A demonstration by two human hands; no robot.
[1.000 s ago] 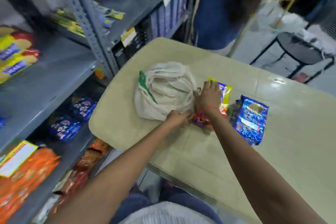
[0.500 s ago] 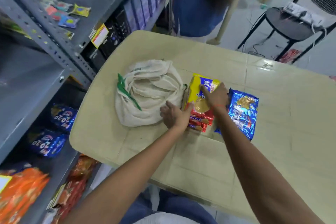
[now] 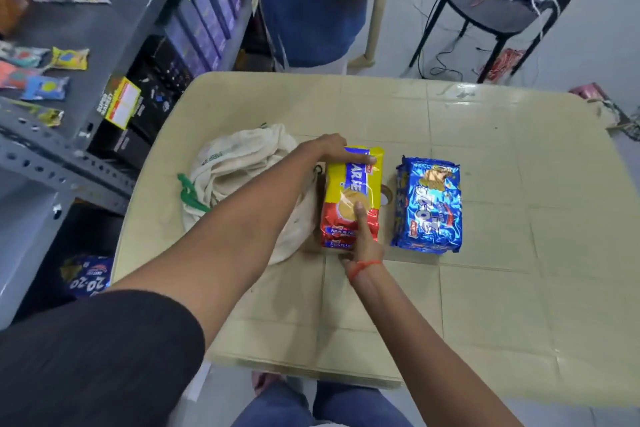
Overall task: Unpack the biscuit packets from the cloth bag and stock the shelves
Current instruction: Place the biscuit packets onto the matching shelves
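grip: our left hand (image 3: 330,149) and right hand (image 3: 363,248) clasp the yellow packet (image 3: 353,184) endwise beside the cloth bag (image 3: 239,163) | risk: we judge slick wrapper slips; squeezing cracks biscuits

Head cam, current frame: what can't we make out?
All head view.
- Cloth bag contents: folded cloth and the left forearm hide them; whether packets remain inside, cannot tell.
- Right hand fingers: hidden under the Marie packet.
- Left hand palm: behind the packet's far end.
- Shelf sachets: print too small.
- Person in blue: cut off by top edge.
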